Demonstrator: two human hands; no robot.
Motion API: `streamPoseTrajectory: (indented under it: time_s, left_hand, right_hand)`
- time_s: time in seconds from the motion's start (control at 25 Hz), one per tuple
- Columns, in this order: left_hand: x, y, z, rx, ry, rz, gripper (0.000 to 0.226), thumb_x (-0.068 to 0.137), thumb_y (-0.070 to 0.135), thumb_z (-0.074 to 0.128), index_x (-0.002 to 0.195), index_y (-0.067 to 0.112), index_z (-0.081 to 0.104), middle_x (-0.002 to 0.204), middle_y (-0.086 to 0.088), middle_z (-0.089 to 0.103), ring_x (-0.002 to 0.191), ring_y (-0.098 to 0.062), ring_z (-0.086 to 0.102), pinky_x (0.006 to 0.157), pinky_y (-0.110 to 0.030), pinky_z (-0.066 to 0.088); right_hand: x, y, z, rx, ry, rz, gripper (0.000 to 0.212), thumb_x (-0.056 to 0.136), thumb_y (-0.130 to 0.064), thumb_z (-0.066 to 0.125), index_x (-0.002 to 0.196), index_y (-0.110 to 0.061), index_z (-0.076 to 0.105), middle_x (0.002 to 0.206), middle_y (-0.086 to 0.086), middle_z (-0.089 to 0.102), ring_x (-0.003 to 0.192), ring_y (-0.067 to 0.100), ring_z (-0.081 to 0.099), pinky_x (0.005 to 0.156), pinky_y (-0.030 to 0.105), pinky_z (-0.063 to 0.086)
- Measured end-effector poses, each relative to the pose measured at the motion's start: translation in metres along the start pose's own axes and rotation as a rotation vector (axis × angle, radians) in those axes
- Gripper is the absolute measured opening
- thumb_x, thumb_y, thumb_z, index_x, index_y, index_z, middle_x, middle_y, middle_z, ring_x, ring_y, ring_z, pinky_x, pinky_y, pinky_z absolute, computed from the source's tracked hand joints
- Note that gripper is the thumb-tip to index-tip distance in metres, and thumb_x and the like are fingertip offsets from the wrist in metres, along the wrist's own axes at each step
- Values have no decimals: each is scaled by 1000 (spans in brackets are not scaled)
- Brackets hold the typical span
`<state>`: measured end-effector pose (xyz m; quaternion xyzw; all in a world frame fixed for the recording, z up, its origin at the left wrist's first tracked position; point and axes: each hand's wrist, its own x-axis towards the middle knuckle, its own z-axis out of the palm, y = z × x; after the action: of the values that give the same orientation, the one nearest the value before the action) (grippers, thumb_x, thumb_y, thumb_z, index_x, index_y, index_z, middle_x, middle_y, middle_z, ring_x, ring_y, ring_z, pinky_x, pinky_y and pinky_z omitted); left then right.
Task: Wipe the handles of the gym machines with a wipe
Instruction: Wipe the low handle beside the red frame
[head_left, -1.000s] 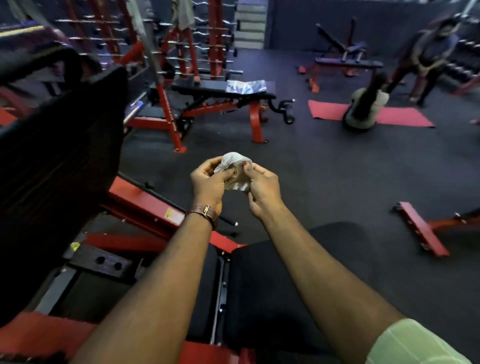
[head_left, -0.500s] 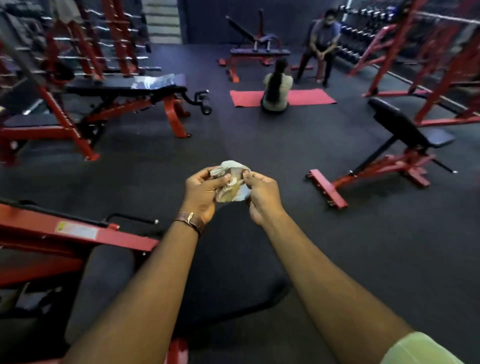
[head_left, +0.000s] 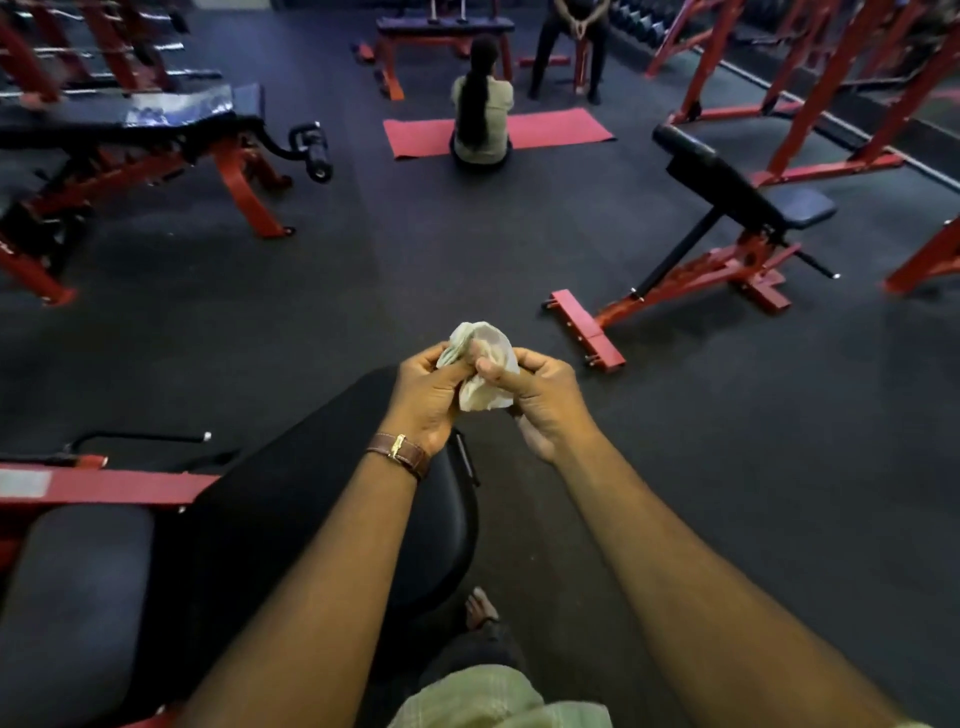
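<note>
Both hands, the left hand (head_left: 428, 397) and the right hand (head_left: 543, 400), pinch 1 crumpled wipe (head_left: 483, 374) between them, above the black seat (head_left: 332, 499). No handle is touched now, so I judge the wiping itself is not yet begun here.

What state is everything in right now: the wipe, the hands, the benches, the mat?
wipe: crumpled, held between both hands, touching no machine
left hand: shut on the wipe
right hand: pinching the wipe
incline bench: backrest raised, unoccupied
flat bench: unoccupied
red mat: unrolled on the floor, a person seated on it
</note>
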<state>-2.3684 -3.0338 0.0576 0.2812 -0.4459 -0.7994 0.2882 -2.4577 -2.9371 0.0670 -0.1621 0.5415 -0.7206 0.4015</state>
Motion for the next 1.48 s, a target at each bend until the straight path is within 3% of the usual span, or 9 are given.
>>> streamPoseTrajectory:
  time_s: [0.08,0.2,0.4,0.64,0.88,0.96,1.08,1.16,1.48]
  left_hand:
    - [31,-12,13,-41,-44,-13,45,85,22,68,117,-8,63,93,-12,71,82,-19,69,68,-30,59]
    - [93,-25,31,-31,20,-11,27,85,0,69,112,-2,66,96,-12,73,86,-23,71,72,-32,60]
    - [196,-19,64,96,276,-19,17,83,-3,71,89,12,77,91,-14,73,88,-29,67,81,-43,54]
    - [314,6,80,116,431,110,27,85,-14,60,95,5,76,95,-11,76,89,-21,72,76,-30,60]
    - [447,23,67,-114,549,152,25,96,5,47,91,-7,68,93,-19,72,86,-23,69,81,-36,55]
    - [488,34,67,-53,630,223,11,90,-4,60,92,-3,71,92,-15,73,88,-23,70,82,-37,56]
    - [530,50,68,-28,746,298,38,79,-18,66,111,4,69,96,-11,74,90,-19,69,78,-29,57]
    - [554,62,61,-67,880,332,47,78,-19,67,119,4,65,95,-11,73,88,-18,68,76,-26,57]
    - [620,98,-26,-257,1198,494,33,79,-17,68,100,8,71,90,-5,75,89,-19,71,84,-32,58]
  right_hand:
    - [41,-13,-22,-82,4,4,26,80,-1,76,103,10,69,91,22,72,79,28,71,69,36,60]
    - [119,-30,-45,-233,17,19,14,90,-4,66,88,9,71,78,20,71,69,25,68,63,34,57]
    - [227,-56,-63,-335,-6,107,24,96,-3,52,91,12,70,86,25,71,77,32,65,69,38,53]
    - [361,-78,-59,-138,-127,177,32,94,7,42,93,1,73,95,19,74,85,25,70,73,32,57]
    - [522,-90,-41,-70,-337,250,12,88,0,65,77,-3,69,81,15,70,77,24,66,71,32,54]
    - [575,-100,-29,-152,-463,215,16,82,10,68,90,-3,69,93,21,71,82,25,67,70,29,55]
    - [643,-112,-7,-143,-595,313,45,79,18,67,118,-3,60,100,19,72,80,21,70,63,23,55]
    - [679,-111,16,-127,-660,409,42,78,18,67,115,-2,60,92,16,71,78,20,69,62,21,54]
    - [766,-56,137,-182,-919,606,35,77,7,73,110,13,65,103,25,71,95,31,71,86,34,59]
